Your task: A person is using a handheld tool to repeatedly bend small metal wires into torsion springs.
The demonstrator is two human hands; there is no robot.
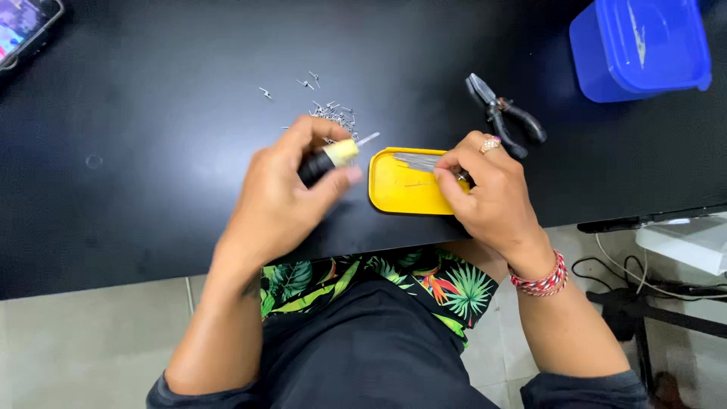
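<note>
**Two hands at a yellow tray on a black table**

Seen from above, a person sits at a black table (151, 151), a leaf-print cloth across the lap. The left hand (276, 197) is curled around a small tool (333, 157) with a black handle, a pale yellow collar and a thin metal tip; thumb and fingers are pressed together around it, and the tip points right, toward the tray. Just beside it, at the table's near edge, lies a shallow yellow tray (401, 189) holding thin metal pins (416, 160). The right hand (488, 193), with a ring and a red and white bracelet at the wrist, rests on the tray's right end, fingertips pinching the pins. Behind the left hand sits a scatter of small metal pieces (333, 113). Behind the right hand lie black-handled pliers (503, 113). Farther right stands a blue plastic tub (640, 49). A phone (26, 26) lies at the far left corner.
</note>
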